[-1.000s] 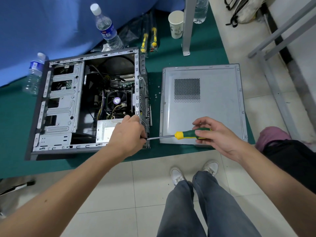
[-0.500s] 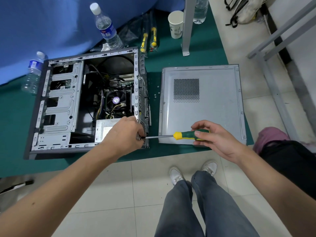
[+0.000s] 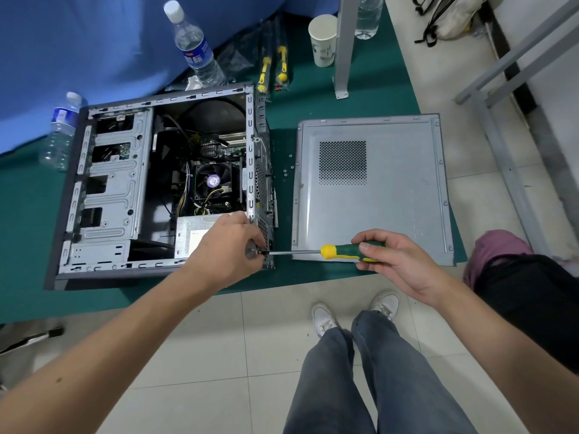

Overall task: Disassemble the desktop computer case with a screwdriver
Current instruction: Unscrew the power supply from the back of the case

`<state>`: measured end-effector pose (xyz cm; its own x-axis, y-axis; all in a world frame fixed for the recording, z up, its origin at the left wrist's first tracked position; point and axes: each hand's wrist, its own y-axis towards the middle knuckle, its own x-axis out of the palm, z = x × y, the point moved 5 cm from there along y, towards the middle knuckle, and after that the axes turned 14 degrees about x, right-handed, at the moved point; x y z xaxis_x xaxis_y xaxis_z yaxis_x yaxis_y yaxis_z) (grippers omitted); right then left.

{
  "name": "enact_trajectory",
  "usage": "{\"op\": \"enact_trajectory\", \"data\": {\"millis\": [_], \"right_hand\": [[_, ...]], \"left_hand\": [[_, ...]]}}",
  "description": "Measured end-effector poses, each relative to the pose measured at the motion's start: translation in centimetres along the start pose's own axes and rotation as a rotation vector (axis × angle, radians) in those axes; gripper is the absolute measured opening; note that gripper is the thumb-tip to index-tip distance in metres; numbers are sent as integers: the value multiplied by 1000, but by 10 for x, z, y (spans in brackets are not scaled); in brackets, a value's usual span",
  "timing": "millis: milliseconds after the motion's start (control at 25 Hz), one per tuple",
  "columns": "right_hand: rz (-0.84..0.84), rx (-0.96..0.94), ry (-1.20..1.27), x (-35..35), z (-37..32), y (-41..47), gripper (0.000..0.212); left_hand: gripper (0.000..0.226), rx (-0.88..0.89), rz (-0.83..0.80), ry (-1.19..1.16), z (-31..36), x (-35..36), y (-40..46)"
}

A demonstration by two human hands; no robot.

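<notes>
the desktop computer case (image 3: 163, 183) lies on its side on the green mat (image 3: 18, 233), its open side facing up, so the drive bays, the fan (image 3: 214, 180) and the wiring inside are in plain sight. the removed side panel (image 3: 372, 189) lies flat on the mat just to the right of the case, with a few small screws (image 3: 286, 170) on the mat in the gap between them. the right hand (image 3: 394, 261) has its fingers and thumb curled round the green and yellow handle of the screwdriver (image 3: 332, 252), which lies roughly level across the near edge of the panel, its shaft pointing left to the near right corner of the case. the left hand (image 3: 228, 249) rests over that corner with its fingers curled at the tip of the shaft; a small dark round part shows at the fingertips, but i cannot tell whether the fingers pinch it or the tip itself. behind the case stand two water bottles (image 3: 194, 48), one at the back and one at the left, and a paper cup (image 3: 324, 40) stands beside a grey metal post (image 3: 344, 45). two yellow-handled tools (image 3: 272, 70) in clear packaging lie on the mat near the case's far right corner. the person's jeans and white shoes (image 3: 354, 311) show below on the tiled floor.
</notes>
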<state>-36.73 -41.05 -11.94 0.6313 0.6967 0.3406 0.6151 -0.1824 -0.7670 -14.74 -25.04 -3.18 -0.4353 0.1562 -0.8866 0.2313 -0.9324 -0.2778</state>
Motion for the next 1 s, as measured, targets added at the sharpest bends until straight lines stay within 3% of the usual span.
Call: {"op": "enact_trajectory", "data": {"millis": [800,1000], "right_hand": [[34,-3,-39,2,-2,0,13],[59,-144,-269,1,-19,-2,23]], "left_hand": [[14,-33,11,16,5,1,0],[13,-35,9,32,6,2,1]]}}
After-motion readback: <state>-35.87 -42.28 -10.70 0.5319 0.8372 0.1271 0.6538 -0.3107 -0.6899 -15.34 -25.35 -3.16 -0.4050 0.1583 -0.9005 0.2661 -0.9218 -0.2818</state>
